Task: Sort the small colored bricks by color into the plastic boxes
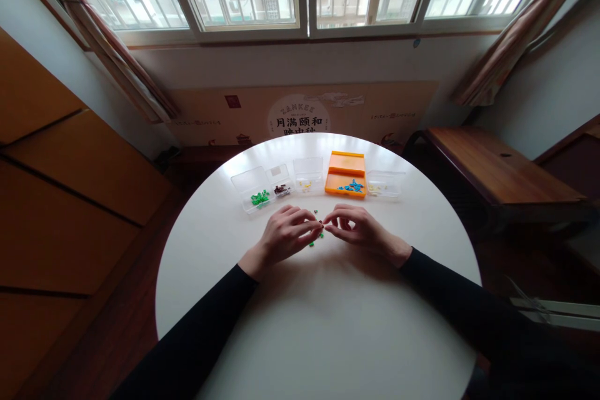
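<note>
My left hand [285,234] and my right hand [359,228] meet fingertip to fingertip over the middle of a round white table [328,325]. Between the fingertips sits a tiny dark piece [321,223], pinched by both hands; its exact shape is too small to tell. Small green pieces [315,239] lie on the table just under my left fingers, and one more green piece [315,210] lies slightly farther back. Both arms wear black sleeves.
A row of small boxes stands behind my hands: a clear box with green pieces [255,194], one with dark pieces [281,184], one with yellow pieces [308,178], an open orange box with blue pieces [345,181], another clear box [385,186]. A wooden bench [492,165] stands right.
</note>
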Demonstrator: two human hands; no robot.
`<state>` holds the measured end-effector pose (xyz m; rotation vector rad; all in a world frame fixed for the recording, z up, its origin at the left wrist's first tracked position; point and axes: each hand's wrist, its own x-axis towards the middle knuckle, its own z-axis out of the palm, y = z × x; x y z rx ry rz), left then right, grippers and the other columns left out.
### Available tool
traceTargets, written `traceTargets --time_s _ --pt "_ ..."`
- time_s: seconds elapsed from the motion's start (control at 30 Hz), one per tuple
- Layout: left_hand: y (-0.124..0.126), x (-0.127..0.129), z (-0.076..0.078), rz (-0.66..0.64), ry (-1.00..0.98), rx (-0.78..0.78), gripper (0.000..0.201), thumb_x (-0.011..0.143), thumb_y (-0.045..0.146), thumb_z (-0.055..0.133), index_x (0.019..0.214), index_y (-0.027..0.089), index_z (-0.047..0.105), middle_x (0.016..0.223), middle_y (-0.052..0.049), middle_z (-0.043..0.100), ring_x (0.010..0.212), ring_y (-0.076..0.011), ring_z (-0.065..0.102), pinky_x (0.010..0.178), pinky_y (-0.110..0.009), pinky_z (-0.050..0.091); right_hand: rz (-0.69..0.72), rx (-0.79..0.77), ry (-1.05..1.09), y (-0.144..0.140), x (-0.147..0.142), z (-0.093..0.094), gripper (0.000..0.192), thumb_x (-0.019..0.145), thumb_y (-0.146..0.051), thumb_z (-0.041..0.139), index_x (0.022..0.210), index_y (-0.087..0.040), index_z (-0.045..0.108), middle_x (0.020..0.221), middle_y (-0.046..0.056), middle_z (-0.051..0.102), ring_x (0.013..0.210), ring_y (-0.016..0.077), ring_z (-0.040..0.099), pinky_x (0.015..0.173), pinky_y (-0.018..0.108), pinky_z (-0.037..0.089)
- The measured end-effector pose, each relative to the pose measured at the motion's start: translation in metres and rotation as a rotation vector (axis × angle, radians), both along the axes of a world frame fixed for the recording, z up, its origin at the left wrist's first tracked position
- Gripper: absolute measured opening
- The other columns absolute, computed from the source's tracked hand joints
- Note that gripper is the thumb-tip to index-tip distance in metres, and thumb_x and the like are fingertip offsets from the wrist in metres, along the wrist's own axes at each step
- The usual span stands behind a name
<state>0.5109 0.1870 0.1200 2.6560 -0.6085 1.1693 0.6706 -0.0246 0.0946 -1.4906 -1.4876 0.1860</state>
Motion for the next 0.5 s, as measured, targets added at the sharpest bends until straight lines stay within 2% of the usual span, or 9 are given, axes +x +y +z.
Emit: traceTargets --time_s 0.27,0.4,0.5 --pt "0.025 0.0 0.001 0.14 -0.105 -0.007 0.006 0.101 0.026 0.083 0.105 0.028 0.08 0.093 0.002 0.081 0.078 -0.0157 0.07 0.079 -0.034 0.05 -0.117 -0.071 -0.034 -0.002 -0.004 0.006 0.014 0.108 -0.032 0.069 0.101 -0.022 0.076 0.083 0.0 0.067 0.066 0.0128 0.053 0.063 0.027 0.045" --pt "0.042 0.002 0.0 0.342 -0.122 -0.098 0.003 0.102 0.026 0.081 0.101 0.028 0.082 0.094 0.0 0.081 0.083 -0.0191 0.071 0.083 -0.037 0.05 -0.158 -0.081 -0.051 -0.002 -0.004 0.006 0.016 0.108 -0.033 0.069 0.098 -0.022 0.076 0.08 0.0 0.067 0.065 0.0131 0.053 0.062 0.027 0.043" --pt "0.051 0.004 -0.002 0.517 -0.103 -0.181 0.01 0.104 0.03 0.078 0.097 0.027 0.084 0.096 -0.004 0.081 0.086 -0.0231 0.071 0.085 -0.04 0.049 -0.164 -0.089 -0.06 -0.002 -0.004 0.006 0.02 0.109 -0.036 0.068 0.097 -0.022 0.075 0.079 0.001 0.067 0.065 0.0136 0.054 0.061 0.028 0.043"
